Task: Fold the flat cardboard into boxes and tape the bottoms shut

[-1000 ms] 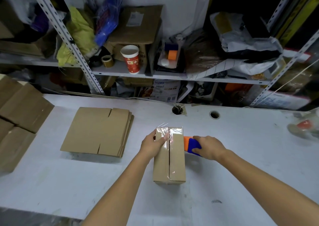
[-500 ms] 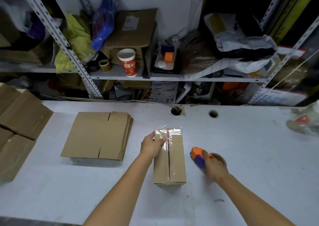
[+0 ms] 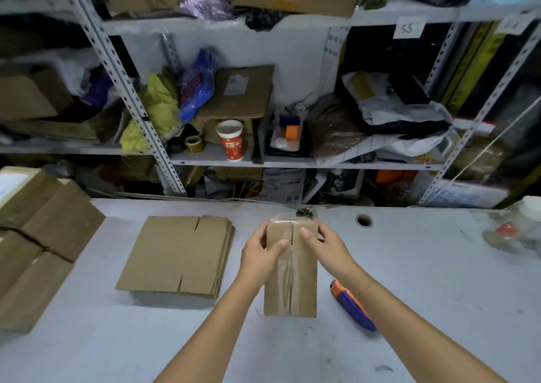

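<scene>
**Tape dispenser [image 3: 351, 306] set down; both hands now on the box [image 3: 292, 283]**

Half a second ago the right hand [image 3: 326, 248] was lowering the dispenser to the bench [image 3: 424, 280]. It has since let go and come across to the far end of the box, where the left hand [image 3: 259, 253] was already placed.

Each hand now holds a far corner. The thumbs lie on the top face on either side of the centre seam, and the fingers wrap down the sides. They seem to be pressing down the tape end that folds over the far edge.

The box stands near the middle of the bench with its taped face up. Clear tape runs along the seam from the near edge to the far one, so this bottom looks closed and needs only smoothing.

The dispenser lies on its side just to the right of the box, partly hidden under the right forearm.

Plenty seems left to do. A stack of flat cardboard [image 3: 178, 253] waits, untouched, to the left of the box. A pile of boxes [image 3: 44, 236] sits at the bench's left edge, but I cannot tell whether those are finished ones.
</scene>
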